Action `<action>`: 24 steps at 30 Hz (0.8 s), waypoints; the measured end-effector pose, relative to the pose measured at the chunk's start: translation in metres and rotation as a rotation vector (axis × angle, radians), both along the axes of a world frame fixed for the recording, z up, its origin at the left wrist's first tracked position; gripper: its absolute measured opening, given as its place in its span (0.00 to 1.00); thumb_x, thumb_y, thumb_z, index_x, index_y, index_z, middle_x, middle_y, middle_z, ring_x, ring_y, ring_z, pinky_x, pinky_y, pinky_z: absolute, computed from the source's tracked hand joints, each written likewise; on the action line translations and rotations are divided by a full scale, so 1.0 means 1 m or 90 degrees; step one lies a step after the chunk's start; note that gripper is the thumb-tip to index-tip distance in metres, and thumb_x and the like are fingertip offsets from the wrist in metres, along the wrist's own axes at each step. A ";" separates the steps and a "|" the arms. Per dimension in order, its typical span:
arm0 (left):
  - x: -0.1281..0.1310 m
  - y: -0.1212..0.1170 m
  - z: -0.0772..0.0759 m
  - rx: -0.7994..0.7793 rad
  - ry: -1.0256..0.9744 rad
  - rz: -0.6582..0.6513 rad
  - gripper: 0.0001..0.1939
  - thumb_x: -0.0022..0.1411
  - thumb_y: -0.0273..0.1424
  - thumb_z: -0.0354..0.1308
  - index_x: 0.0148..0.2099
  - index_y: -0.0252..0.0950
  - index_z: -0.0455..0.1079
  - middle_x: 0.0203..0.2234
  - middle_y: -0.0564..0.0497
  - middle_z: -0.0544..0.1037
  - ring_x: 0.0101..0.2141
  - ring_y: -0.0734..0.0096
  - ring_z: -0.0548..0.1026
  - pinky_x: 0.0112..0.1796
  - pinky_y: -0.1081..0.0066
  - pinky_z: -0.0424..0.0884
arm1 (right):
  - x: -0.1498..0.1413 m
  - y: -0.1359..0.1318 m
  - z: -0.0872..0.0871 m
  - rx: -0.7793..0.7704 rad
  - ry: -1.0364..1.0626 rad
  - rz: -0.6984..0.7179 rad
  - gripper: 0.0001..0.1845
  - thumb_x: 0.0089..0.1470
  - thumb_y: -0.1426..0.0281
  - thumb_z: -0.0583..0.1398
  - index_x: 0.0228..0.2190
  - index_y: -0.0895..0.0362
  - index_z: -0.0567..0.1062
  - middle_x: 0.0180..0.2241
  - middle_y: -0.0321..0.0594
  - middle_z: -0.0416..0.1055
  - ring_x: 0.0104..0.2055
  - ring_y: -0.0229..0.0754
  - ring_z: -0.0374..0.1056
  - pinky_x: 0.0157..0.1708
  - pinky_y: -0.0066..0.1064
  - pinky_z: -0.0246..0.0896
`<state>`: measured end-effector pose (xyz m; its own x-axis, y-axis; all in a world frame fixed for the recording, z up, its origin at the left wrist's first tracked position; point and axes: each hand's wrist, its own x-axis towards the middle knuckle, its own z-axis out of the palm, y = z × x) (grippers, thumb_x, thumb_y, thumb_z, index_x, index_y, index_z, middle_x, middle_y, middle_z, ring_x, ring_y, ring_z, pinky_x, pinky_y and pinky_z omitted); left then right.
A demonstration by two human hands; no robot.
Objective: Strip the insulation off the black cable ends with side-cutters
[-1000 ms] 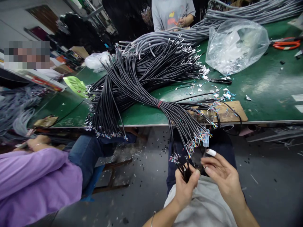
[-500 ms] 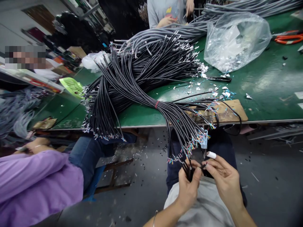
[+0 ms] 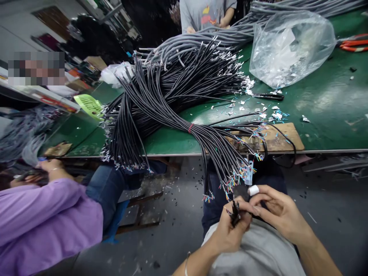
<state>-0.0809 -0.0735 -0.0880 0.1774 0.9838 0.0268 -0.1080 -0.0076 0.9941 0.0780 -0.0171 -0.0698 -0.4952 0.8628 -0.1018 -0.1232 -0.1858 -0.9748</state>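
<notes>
My left hand (image 3: 234,226) is closed around a small bunch of thin black pieces (image 3: 235,214), which look like short wires or tubing; blur hides their exact kind. Against its fingertips press the fingers of my right hand (image 3: 277,211), pinched together, with a white covering (image 3: 253,190) on one finger. Whatever lies in that pinch is hidden. Just beyond both hands, black cables (image 3: 212,147) tied with a red band (image 3: 190,128) hang over the table edge, their coloured wire ends (image 3: 234,180) fanned out. A pale blue clip-like piece (image 3: 248,172) hangs beside those ends.
On the green table (image 3: 330,126) lie more black cables (image 3: 184,84), grey cables (image 3: 201,40), a clear plastic bag (image 3: 293,50), a black cutter (image 3: 268,96), orange-handled pliers (image 3: 355,44) and a wooden board (image 3: 281,136). A person in purple (image 3: 57,222) sits at left; another person (image 3: 205,15) stands across.
My hands have drawn closer together, and the right has turned so its fingers meet the left fingertips. The black pieces now point up from my left fist. The purple-sleeved person's hand has moved up.
</notes>
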 end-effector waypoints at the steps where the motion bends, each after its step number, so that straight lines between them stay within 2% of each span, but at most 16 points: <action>1: 0.001 0.002 0.001 0.017 -0.017 0.003 0.09 0.66 0.34 0.48 0.41 0.35 0.67 0.27 0.53 0.61 0.19 0.83 0.60 0.21 0.78 0.59 | 0.002 0.004 0.002 0.015 -0.008 0.013 0.11 0.53 0.70 0.60 0.40 0.55 0.69 0.30 0.37 0.73 0.33 0.35 0.70 0.37 0.24 0.65; 3: 0.003 0.006 0.004 0.088 -0.006 0.040 0.08 0.65 0.32 0.48 0.39 0.36 0.67 0.26 0.53 0.63 0.20 0.82 0.61 0.22 0.78 0.59 | 0.007 0.015 0.004 0.032 -0.030 0.000 0.09 0.53 0.70 0.60 0.38 0.56 0.71 0.29 0.38 0.72 0.33 0.36 0.69 0.36 0.25 0.65; 7: 0.010 0.014 0.015 0.262 0.124 0.186 0.07 0.63 0.31 0.50 0.35 0.36 0.68 0.22 0.51 0.67 0.24 0.75 0.66 0.25 0.75 0.62 | 0.007 0.035 0.003 0.018 -0.065 -0.120 0.12 0.50 0.65 0.61 0.37 0.57 0.74 0.29 0.40 0.73 0.33 0.39 0.70 0.36 0.27 0.67; 10: 0.016 0.019 0.021 0.342 0.216 0.275 0.06 0.63 0.28 0.50 0.38 0.37 0.69 0.22 0.53 0.66 0.22 0.76 0.65 0.23 0.76 0.61 | -0.005 0.045 0.003 0.011 -0.091 -0.140 0.14 0.50 0.60 0.60 0.34 0.58 0.76 0.29 0.40 0.74 0.32 0.40 0.70 0.33 0.27 0.66; 13: 0.022 0.024 0.019 0.391 0.265 0.350 0.07 0.63 0.26 0.50 0.40 0.37 0.69 0.23 0.54 0.65 0.22 0.78 0.65 0.23 0.77 0.61 | -0.019 0.053 0.003 0.017 -0.090 -0.142 0.15 0.49 0.58 0.61 0.25 0.58 0.75 0.22 0.37 0.70 0.26 0.37 0.65 0.25 0.24 0.62; 16: 0.027 0.030 0.014 0.420 0.273 0.373 0.07 0.63 0.26 0.50 0.41 0.37 0.69 0.24 0.54 0.65 0.22 0.78 0.65 0.23 0.77 0.62 | -0.026 0.061 -0.007 0.017 -0.056 -0.110 0.19 0.49 0.55 0.60 0.21 0.59 0.74 0.18 0.35 0.67 0.22 0.36 0.62 0.21 0.25 0.58; 21: 0.030 0.034 0.012 0.432 0.241 0.416 0.07 0.64 0.29 0.51 0.39 0.37 0.70 0.23 0.53 0.66 0.22 0.77 0.66 0.24 0.76 0.63 | -0.019 0.061 -0.028 0.032 -0.044 -0.112 0.24 0.52 0.51 0.55 0.25 0.59 0.76 0.21 0.39 0.69 0.24 0.39 0.64 0.25 0.29 0.62; 22: 0.028 0.031 0.012 0.425 0.239 0.410 0.07 0.64 0.30 0.51 0.40 0.37 0.70 0.23 0.53 0.67 0.22 0.77 0.67 0.24 0.76 0.63 | -0.015 0.055 -0.027 0.038 -0.053 -0.139 0.23 0.54 0.52 0.54 0.27 0.58 0.76 0.21 0.39 0.69 0.24 0.40 0.64 0.26 0.30 0.62; 24: 0.025 0.021 0.011 0.381 0.242 0.369 0.07 0.63 0.32 0.53 0.40 0.37 0.71 0.24 0.52 0.68 0.22 0.77 0.67 0.23 0.77 0.63 | -0.006 0.041 -0.014 0.072 -0.106 -0.251 0.16 0.55 0.58 0.55 0.30 0.55 0.76 0.24 0.38 0.70 0.27 0.40 0.65 0.29 0.30 0.61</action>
